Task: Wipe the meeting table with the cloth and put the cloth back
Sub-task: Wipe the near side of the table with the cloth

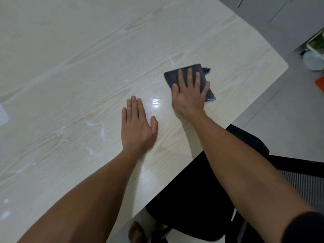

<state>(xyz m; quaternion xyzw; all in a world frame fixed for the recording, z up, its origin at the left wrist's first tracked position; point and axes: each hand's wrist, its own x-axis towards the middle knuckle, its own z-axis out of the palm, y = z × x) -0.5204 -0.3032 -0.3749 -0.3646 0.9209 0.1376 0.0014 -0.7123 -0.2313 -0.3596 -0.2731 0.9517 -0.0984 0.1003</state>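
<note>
A folded dark grey cloth lies flat on the pale wood-grain meeting table, near its right edge. My right hand presses down on the cloth with straight, spread fingers and covers most of it. My left hand rests flat on the bare tabletop to the left of the cloth, fingers straight and together, holding nothing. Wet streaks and white smears show on the table left of my left hand and close to the cloth.
A black office chair stands tucked at the table's near-right edge, under my right forearm. A white object lies at the table's left border. On the grey floor to the right sit a white round container and an orange item.
</note>
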